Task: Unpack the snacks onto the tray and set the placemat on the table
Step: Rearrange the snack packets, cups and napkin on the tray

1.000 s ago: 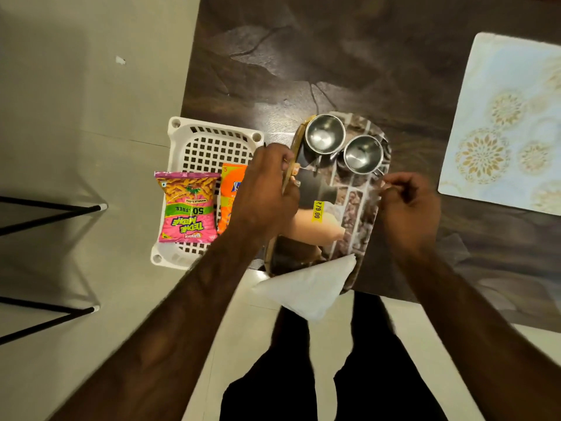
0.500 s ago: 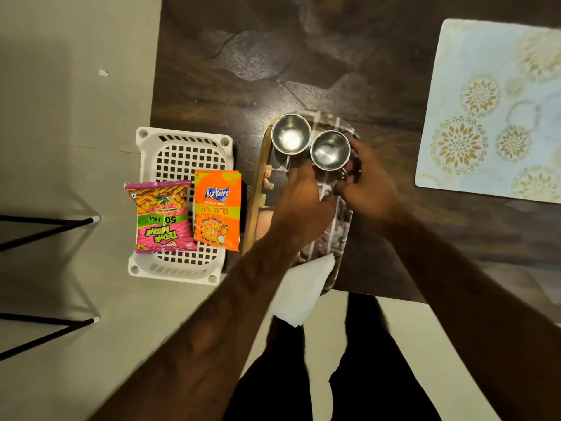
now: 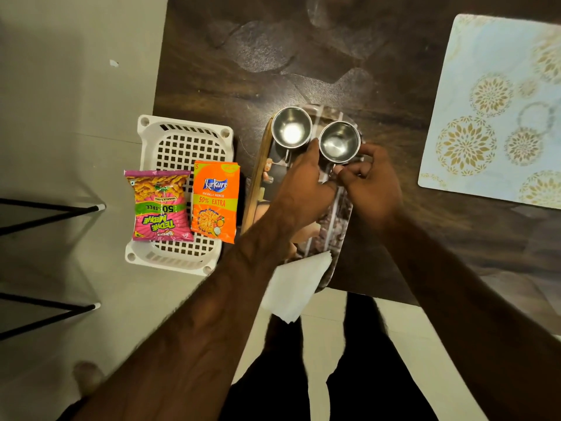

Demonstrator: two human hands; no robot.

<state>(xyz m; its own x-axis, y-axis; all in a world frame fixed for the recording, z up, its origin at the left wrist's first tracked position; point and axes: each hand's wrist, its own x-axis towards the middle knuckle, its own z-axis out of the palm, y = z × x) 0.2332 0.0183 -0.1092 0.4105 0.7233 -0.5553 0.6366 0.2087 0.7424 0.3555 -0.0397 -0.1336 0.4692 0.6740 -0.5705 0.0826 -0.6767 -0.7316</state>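
Hands: our left (image 3: 303, 183) and right (image 3: 368, 180) pinch one steel cup (image 3: 339, 141) between curled fingers.
Tray (image 3: 254, 183): overhangs the table's (image 3: 212, 71) near edge.
Snacks: pink pack (image 3: 160, 205), orange pack (image 3: 215, 202), lying on the basket (image 3: 182, 138).
Placemat (image 3: 498, 107): flat, far right; bare wood between.

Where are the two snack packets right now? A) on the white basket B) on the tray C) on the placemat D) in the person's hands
A. The pink packet and the orange packet both lie on the white basket, left of the tray, while both hands are at the steel cup on the tray.
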